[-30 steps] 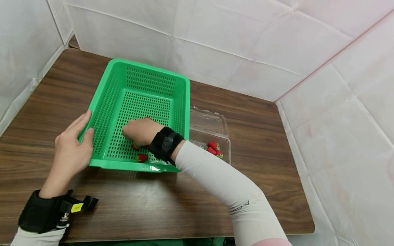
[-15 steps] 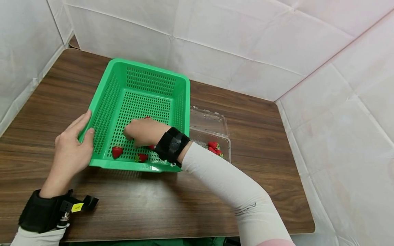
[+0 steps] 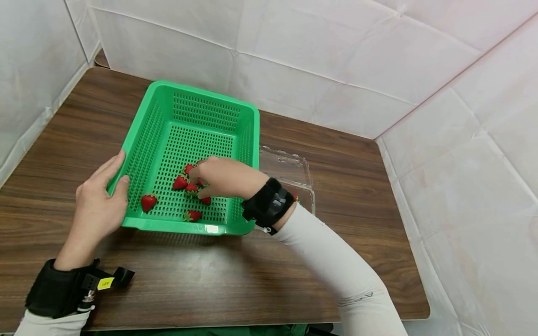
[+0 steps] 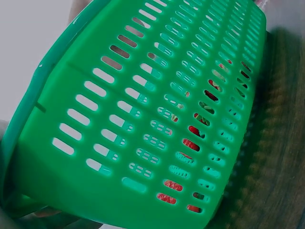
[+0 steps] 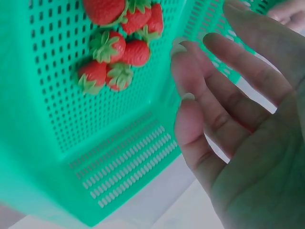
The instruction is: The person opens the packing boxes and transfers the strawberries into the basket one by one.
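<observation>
Head view: the right hand (image 3: 227, 177) hangs inside the green basket (image 3: 201, 105), its fingers (image 3: 201, 192) loosely spread and grasping nothing, their tips just over a cluster of strawberries (image 3: 187, 179) on the basket floor. The right wrist view shows the same fingers (image 5: 209, 119) relaxed and apart, palm empty, with the cluster (image 5: 121, 45) lying together on the perforated floor just beside them. Two more strawberries lie apart from the cluster: one (image 3: 148, 202) near the basket's left wall, another (image 3: 193, 215) against its near wall.

The left hand (image 3: 98, 200) rests on the basket's near-left corner, thumb and fingers (image 3: 110, 167) nearly straight against the outer wall and rim, pressing rather than curling round it. In the left wrist view the basket wall (image 4: 143, 109) fills the frame, red showing through its slots; the hand itself is barely seen there.

A clear plastic box (image 3: 290, 170) sits touching the basket's right wall, partly hidden by the right wrist, which wears a black band (image 3: 269, 205). The basket and box stand on a dark wooden desk (image 3: 210, 280). White sheets (image 3: 336, 56) rise behind the basket.
</observation>
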Motion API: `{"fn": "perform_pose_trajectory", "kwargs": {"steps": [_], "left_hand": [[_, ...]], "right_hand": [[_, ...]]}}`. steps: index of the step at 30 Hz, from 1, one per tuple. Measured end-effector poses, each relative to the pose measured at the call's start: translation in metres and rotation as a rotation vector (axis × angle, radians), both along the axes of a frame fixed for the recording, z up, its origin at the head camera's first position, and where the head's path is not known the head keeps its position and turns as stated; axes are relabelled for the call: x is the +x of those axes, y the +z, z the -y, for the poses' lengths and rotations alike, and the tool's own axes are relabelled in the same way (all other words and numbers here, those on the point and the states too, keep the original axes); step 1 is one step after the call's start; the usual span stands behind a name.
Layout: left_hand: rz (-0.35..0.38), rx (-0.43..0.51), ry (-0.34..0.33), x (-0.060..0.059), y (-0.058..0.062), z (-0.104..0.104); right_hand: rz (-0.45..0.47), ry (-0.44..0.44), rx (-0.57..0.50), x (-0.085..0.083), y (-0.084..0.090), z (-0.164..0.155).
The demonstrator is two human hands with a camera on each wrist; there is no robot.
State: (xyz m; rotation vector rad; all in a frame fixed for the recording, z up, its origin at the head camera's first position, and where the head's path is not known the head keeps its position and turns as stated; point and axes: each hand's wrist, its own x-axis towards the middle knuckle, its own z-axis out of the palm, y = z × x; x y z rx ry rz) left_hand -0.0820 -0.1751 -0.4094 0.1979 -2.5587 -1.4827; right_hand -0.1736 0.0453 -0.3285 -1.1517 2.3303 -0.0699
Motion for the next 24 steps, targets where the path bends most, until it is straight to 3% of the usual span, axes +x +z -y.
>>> {"fn": "perform_pose_trajectory", "kwargs": {"steps": [5,14,19,24], "left_hand": [[-0.005,0.001,-0.012,0.000,-0.001,0.000],[0.000,-0.012,-0.025,0.001,0.000,0.000],[0.005,-0.016,-0.027,0.002,0.000,0.001],[0.008,-0.024,-0.028,0.002,0.001,0.001]], "right_hand": [[-0.029,-0.041,-0.084,0.001,0.005,-0.025],[-0.140,-0.140,-0.259,0.004,-0.003,-0.074],[-0.159,-0.205,-0.281,0.006,-0.004,-0.102],[-0.134,-0.269,-0.239,0.007,-0.008,-0.128]]}}
